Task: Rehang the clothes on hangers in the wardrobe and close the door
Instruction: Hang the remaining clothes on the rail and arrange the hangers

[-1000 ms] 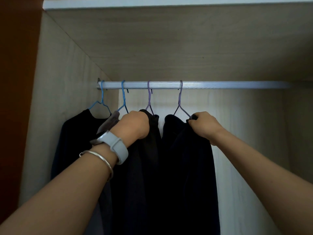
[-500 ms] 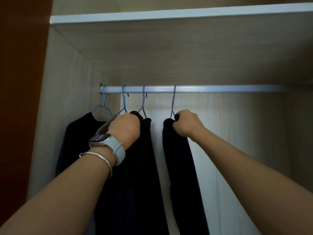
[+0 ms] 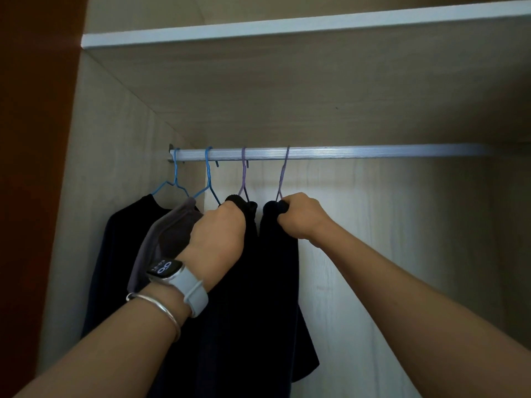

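A silver rail (image 3: pixel 373 152) crosses the wardrobe with several wire hangers on it. Two blue hangers (image 3: pixel 175 179) at the left carry a black top (image 3: pixel 120 254) and a grey garment (image 3: pixel 169 231). Two purple hangers (image 3: pixel 283 173) hang to the right of them, each with a dark garment. My left hand (image 3: pixel 218 234) is closed on the dark garment (image 3: pixel 244 282) of the third hanger. My right hand (image 3: pixel 298 216) grips the shoulder of the rightmost dark garment (image 3: pixel 278 268) just under its hook.
A shelf with a white front edge (image 3: pixel 287 27) lies above the rail. The wardrobe's left wall (image 3: pixel 109 168) is close beside the clothes. A dark brown panel (image 3: pixel 34 168) stands at far left. The rail's right half is bare, with the pale back wall (image 3: pixel 402 225) behind it.
The rightmost garment has slid left along the rail and turned edge-on, now close to the third one. My right hand moved left with it. The view tilted up slightly.
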{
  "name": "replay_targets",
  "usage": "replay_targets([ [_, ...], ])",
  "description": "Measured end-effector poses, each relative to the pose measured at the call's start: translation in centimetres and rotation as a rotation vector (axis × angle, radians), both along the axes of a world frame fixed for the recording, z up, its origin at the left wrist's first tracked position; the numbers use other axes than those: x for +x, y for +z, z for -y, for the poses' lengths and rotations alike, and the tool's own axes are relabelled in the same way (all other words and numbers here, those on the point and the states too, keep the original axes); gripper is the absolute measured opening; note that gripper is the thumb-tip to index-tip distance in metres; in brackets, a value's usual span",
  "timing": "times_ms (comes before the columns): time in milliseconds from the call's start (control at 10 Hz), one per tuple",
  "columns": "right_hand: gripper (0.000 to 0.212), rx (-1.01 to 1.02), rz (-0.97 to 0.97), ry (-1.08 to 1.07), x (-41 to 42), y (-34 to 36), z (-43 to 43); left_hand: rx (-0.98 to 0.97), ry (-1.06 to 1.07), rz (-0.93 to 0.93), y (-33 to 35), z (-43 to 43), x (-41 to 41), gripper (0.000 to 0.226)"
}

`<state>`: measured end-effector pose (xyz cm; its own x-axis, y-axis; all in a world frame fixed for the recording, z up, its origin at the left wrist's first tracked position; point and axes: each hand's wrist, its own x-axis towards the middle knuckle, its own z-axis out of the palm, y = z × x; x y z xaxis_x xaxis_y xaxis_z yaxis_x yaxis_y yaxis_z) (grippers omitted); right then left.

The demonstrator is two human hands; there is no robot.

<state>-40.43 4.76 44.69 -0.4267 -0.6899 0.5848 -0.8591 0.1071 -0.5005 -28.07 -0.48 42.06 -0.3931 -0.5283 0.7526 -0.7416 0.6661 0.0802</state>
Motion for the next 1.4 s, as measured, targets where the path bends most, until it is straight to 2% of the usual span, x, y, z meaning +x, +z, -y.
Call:
replay_targets([
  [100, 0.015, 0.003, 0.052, 0.017, 0.2, 0.0, 0.1, 0.016, -0.034, -0.02, -0.1, 0.2, -0.1, 0.022],
  [200, 0.054, 0.022, 0.165, 0.171, 0.2, -1.3, -0.8, 0.043, -0.122, -0.108, -1.4, 0.2, 0.1, 0.036],
  [300, 0.069, -0.185, 0.146, 0.329, 0.7, -6.8, -3.0, 0.163, -0.341, -0.314, -5.7, -0.1, 1.1, 0.07],
  [400, 0.055, -0.375, 0.211, 0.386, 0.7, -16.3, -3.6, 0.232, -0.452, -0.466, -12.8, -0.9, 1.8, 0.076],
  [500, 0.043, -0.27, 0.519, 0.348, 0.9, -25.1, -3.4, 0.231, -0.447, -0.594, -19.4, -1.1, 1.5, 0.079],
  [600, 0.03, -0.214, 0.682, 0.276, 0.8, -30.9, -3.9, 0.469, -0.452, -0.668, -25.8, -2.0, 1.0, 0.081],
  [700, 0.015, -0.113, 0.806, 0.19, 0.7, -34.9, -5.2, 0.828, -0.323, -0.626, -33.2, -2.7, 1.2, 0.066],
  [800, 0.016, -0.013, 0.869, 0.095, 0.3, -38.6, -6.3, 1.105, -0.122, -0.554, -38.3, -3.0, 1.6, 0.055],
  [900, 0.019, 0.034, 0.88, 0.074, 0.0, -40.7, -6.8, 1.395, -0.108, -0.441, -40.4, -2.8, 1.5, 0.048],
  [1000, 0.019, 0.081, 0.858, 0.044, -0.5, -41.3, -6.7, 1.423, -0.014, -0.448, -40.9, -1.0, 0.7, 0.044],
  [1100, 0.018, 0.054, 0.785, -0.025, -1.7, -41.2, -6.6, 1.337, -0.104, -0.548, -39.1, 0.5, -0.7, 0.034],
  [1200, 0.021, 0.013, 0.778, -0.09, -2.6, -40.8, -6.6, 1.261, -0.224, -0.639, -36.2, 1.3, -1.8, 0.034],
  [1300, 0.024, -0.009, 0.783, -0.137, -2.7, -40.4, -6.6, 1.207, -0.277, -0.616, -34.8, 1.3, -1.9, 0.036],
  [1400, 0.025, -0.018, 0.783, -0.175, -2.5, -40.0, -6.9, 1.219, -0.317, -0.538, -36.8, 1.1, -1.6, 0.029],
])
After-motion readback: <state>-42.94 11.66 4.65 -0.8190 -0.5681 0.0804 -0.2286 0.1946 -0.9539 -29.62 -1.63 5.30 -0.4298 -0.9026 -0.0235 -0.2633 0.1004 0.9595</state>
